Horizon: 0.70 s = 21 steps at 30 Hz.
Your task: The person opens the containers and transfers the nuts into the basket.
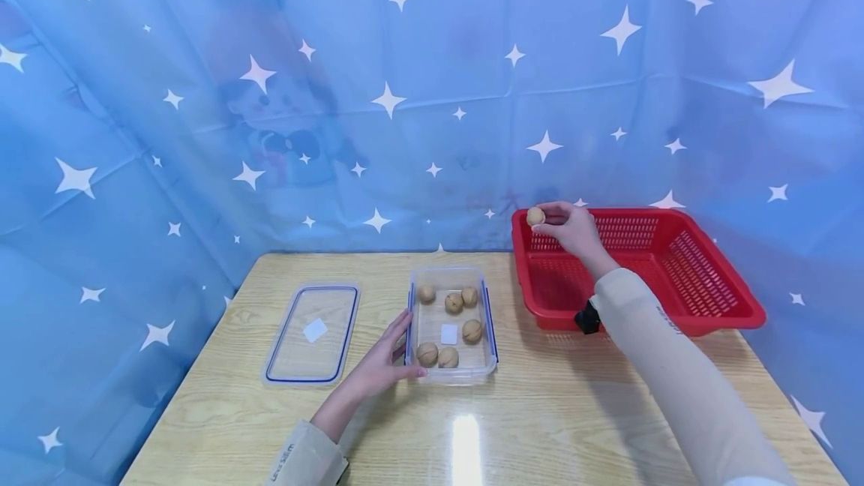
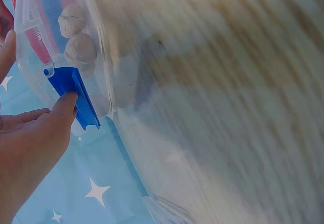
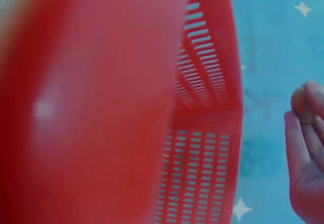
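Observation:
Between thumb and fingers, my right hand (image 1: 570,229) pinches a walnut (image 1: 535,216) over the back left corner of a red basket (image 1: 529,283). The right wrist view has the same walnut (image 3: 302,105) at its right edge, beside the basket's slotted wall (image 3: 202,47). My left hand (image 1: 381,366) rests against the left side of a clear plastic box (image 1: 451,376), thumb at its near corner. In the left wrist view a finger touches the box's blue side latch (image 2: 76,95). Several walnuts (image 1: 472,331) lie inside the box around a small white square (image 1: 448,334).
A clear lid (image 1: 310,355) with a blue seal lies flat left of the box, a white square (image 1: 315,330) on it. The basket stands at the table's right. Behind the wooden table (image 1: 540,426) hangs a blue curtain (image 1: 432,96) with white stars.

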Available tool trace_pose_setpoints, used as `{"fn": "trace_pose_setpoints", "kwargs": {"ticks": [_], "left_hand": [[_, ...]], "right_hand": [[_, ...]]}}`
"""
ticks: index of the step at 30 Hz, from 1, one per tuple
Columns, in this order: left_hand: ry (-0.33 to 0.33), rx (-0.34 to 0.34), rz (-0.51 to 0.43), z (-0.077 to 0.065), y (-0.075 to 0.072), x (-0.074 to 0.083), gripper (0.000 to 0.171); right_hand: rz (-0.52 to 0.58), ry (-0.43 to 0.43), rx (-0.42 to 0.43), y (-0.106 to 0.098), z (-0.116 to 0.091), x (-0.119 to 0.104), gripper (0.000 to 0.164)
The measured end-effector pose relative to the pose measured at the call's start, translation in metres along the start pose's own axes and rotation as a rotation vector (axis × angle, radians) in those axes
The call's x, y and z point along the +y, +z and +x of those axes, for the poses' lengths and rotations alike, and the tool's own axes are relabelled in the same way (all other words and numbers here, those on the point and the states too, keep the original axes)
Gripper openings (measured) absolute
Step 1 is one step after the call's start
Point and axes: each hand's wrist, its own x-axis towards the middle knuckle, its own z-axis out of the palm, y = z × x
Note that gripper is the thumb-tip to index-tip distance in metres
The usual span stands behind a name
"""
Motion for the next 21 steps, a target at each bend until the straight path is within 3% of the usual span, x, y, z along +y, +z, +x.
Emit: {"fn": "trace_pose_setpoints", "kwargs": {"ticks": [10, 21], "left_hand": [[-0.006, 0.004, 0.007, 0.000, -0.001, 0.002, 0.102], [0.008, -0.007, 0.012, 0.001, -0.001, 0.000, 0.103]], "right_hand": [[0.003, -0.014, 0.009, -0.012, 0.010, 0.001, 0.051], [0.021, -0.021, -0.038, -0.024, 0.018, 0.010, 0.051]]}}
